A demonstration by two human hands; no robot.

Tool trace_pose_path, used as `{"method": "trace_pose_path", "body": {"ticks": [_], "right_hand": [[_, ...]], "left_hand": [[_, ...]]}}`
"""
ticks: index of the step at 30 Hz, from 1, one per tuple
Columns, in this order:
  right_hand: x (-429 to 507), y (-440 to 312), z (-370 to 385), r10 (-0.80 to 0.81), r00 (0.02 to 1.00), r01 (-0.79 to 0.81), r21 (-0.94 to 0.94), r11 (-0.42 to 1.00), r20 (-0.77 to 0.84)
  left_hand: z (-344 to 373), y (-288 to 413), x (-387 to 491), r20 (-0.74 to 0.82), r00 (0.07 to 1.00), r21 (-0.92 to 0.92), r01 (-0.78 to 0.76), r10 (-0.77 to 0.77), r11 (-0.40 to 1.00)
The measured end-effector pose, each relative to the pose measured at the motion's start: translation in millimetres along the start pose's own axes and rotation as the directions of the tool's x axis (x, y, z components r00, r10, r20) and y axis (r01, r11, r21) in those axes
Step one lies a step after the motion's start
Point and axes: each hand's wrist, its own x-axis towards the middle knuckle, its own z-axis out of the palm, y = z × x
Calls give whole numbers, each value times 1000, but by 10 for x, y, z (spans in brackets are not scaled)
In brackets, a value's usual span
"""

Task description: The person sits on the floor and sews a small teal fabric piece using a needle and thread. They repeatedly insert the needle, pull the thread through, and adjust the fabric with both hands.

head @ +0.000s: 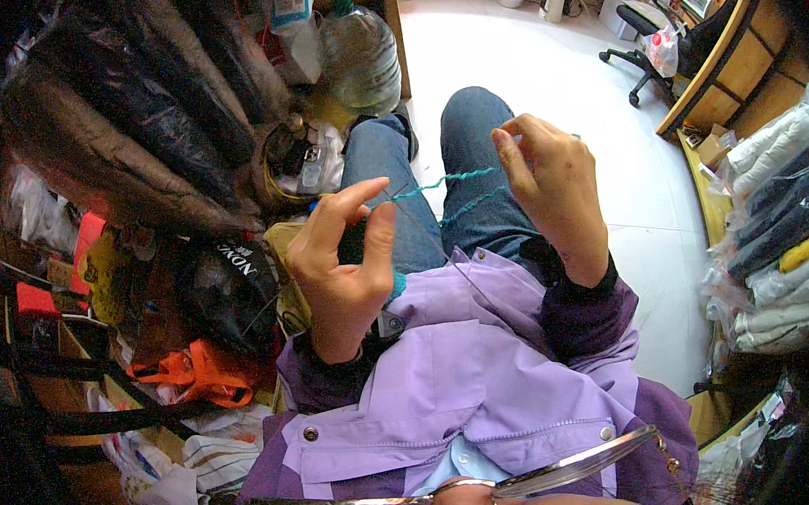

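My left hand point(344, 255) pinches thin needles, apparently knitting needles, between thumb and forefinger. One long needle point(469, 279) slants down to the right across my purple jacket; a short tip crosses it near the fingertips. Teal yarn point(460, 177) starts at that crossing and stretches to my right hand point(553, 185), whose thumb and fingers are closed on it. A second teal strand point(474, 206) hangs lower between the hands, above my jeans. More teal material point(399, 285) shows beside my left wrist, mostly hidden by the hand.
Dark rolls in plastic point(142, 86) and a large clear water bottle point(362, 56) stand at left. An orange bag point(202, 372) lies below them. Shelves with wrapped rolls point(779, 229) line the right side, with a wheeled office chair point(647, 48) beyond. White floor point(455, 38) lies ahead.
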Motion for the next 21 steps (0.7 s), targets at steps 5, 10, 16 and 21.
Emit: {"method": "trace_pose_path", "body": {"ticks": [5,10,16,21], "right_hand": [[125,90,-177,-57,897,-311,718,623,439],[155,121,109,71,957,-113,-137,984,-280],[63,-153,417,-307,939,-44,942,334,153],[52,-281,640,-411,888,-303,934,-191,204]], "left_hand": [[-12,7,15,-3,999,24,-38,38,999],[-6,2,9,-8,999,22,-35,35,999],[-13,11,-8,-6,999,47,-53,53,998],[-16,20,-18,-2,1000,29,-20,20,999]]}}
